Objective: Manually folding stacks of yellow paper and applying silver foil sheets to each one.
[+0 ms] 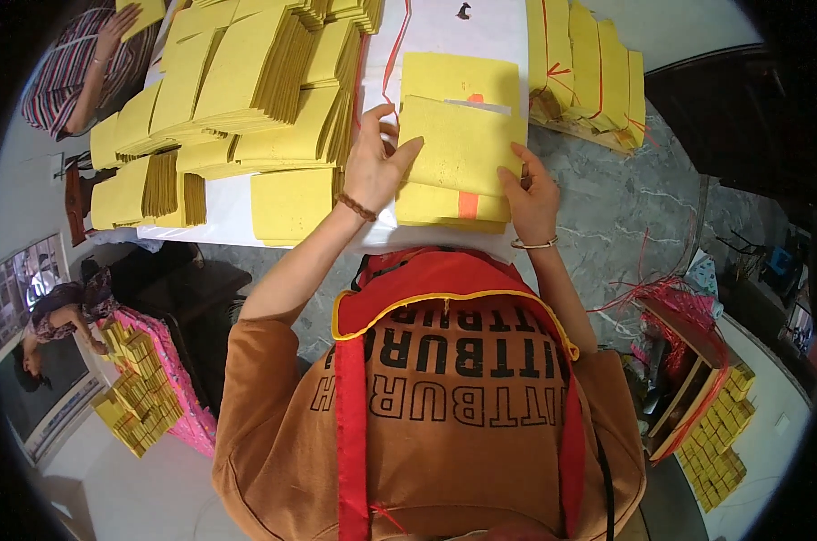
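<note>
In front of me a folded yellow paper bundle [458,144] lies slightly askew across a stack of yellow paper [449,209] with an orange-red mark. At its left edge is my left hand [377,167], thumb over the paper and the other fingers curled beside it. My right hand [532,194] grips the right edge between thumb and fingers. The undersides of both grips are hidden. Another yellow piece [458,77] shows behind the bundle, with a pale strip and an orange-red patch between them.
Piles of folded yellow paper [246,72] fill the table's left side. A red string [392,68] crosses the white tabletop [444,22]. Tied yellow bundles [588,68] stand at the right. Another person's hand [115,32] holds yellow paper at far left. Red strings [670,316] hang behind me.
</note>
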Demonstrator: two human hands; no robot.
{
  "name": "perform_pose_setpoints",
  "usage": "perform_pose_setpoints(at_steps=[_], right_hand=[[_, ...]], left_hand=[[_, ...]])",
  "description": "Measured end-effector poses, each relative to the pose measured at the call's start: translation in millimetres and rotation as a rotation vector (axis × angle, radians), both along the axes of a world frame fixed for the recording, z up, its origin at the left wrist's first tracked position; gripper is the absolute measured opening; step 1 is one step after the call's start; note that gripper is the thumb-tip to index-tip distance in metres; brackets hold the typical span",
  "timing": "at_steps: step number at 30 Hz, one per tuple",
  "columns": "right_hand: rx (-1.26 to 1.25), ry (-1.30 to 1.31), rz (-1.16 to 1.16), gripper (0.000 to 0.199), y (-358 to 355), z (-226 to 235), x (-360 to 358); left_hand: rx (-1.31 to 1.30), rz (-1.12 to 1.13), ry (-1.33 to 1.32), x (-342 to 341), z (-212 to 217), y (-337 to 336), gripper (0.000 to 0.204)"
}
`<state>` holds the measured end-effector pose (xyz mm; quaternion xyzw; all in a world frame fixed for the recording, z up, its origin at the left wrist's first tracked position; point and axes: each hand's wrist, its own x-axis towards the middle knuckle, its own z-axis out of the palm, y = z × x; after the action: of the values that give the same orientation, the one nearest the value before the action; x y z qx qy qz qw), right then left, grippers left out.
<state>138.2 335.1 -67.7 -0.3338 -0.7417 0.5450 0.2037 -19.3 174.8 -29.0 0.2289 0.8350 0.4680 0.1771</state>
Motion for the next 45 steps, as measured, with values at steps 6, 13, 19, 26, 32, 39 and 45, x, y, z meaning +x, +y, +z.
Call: perform_pose_setpoints(at_steps=[6,13,19,26,32,39,45], right_hand=[[-0.008,0.052,-0.028,0.038,-2,-4,0],[-0.057,-0.008,-0.002,0.038,0,0,2],[0.874,-0.131,0.051,0.041,-20,24,11],[0.941,-0.222,0.394,0.044,-29,0,28],[0.767,-0.084,0.405,0.039,-21,-3,23],[-0.057,0.326,0.144,0.038,7,9,27],[-0.099,0.327,0.014,0.042,5,7,21]], left_hand=[[-0.063,-0.339,0.818,25,10,30,0.038],[-0.296,-0.459,0.821,32,-18,37,0.047],[-0.288,-0.451,0.849,31,-26,36,0.047],[-0.108,-0.528,0.801,20,-17,25,0.047],[-0.199,-0.844,0.96,13,-9,18,0.056],[-0.399,-0.726,1.27,28,-10,24,0.055],[-0.05,-0.526,1.027,26,21,2,0.054]])
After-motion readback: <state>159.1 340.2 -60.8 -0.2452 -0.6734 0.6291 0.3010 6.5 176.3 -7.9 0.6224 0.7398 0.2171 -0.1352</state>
